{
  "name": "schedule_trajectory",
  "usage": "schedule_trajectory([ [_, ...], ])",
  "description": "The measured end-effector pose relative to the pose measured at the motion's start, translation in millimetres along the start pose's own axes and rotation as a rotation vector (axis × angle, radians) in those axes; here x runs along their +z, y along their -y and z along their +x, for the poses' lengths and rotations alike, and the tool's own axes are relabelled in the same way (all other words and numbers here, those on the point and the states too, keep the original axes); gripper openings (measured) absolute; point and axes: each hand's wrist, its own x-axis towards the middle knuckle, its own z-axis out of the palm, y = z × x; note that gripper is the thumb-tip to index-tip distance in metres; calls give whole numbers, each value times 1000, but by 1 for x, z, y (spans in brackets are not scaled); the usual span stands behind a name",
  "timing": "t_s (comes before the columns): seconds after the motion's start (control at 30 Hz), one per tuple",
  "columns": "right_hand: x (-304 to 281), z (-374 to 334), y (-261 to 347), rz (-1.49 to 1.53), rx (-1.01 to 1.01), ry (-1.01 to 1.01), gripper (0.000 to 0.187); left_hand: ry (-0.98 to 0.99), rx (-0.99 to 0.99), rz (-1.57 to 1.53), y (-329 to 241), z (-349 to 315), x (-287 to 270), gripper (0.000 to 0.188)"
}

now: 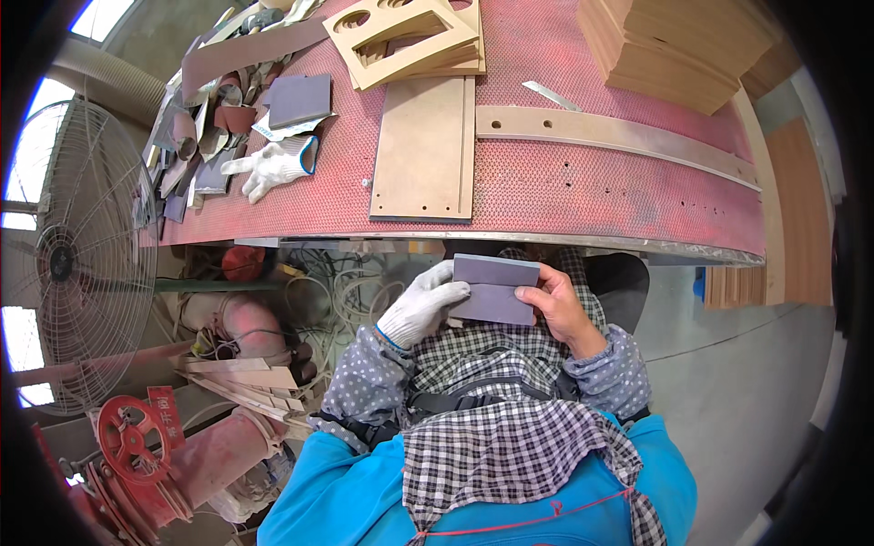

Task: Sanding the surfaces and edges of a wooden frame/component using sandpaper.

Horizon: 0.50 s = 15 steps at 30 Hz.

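My left hand (424, 302), in a white knit glove with a blue cuff edge, closes on the left side of a grey piece of sandpaper (494, 296). My bare right hand (562, 307) grips its right edge, thumb on the front. A crease or edge runs across the middle of the sandpaper, and its upper part looks bluer. It is held in front of my checked apron, just below the table's near edge. Fingers behind it are hidden.
On the red mesh-covered table (528, 196) lie a wooden panel (421, 150), a long drilled strip (619, 138), stacked cut-out frames (401, 41) and a white glove (273, 168). Sandpaper scraps (187, 136) crowd the left end. A large fan (64, 264) and a red valve wheel (135, 439) stand left.
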Motion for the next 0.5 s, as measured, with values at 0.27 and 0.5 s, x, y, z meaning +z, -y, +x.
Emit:
schedule_trajectory([
  [0.27, -3, 0, 0, -43, 97, 13, 33, -26, -37, 90, 0, 0, -4, 49],
  [0.5, -3, -2, -4, -51, 99, 26, 33, -29, 18, 123, 10, 2, -6, 46],
])
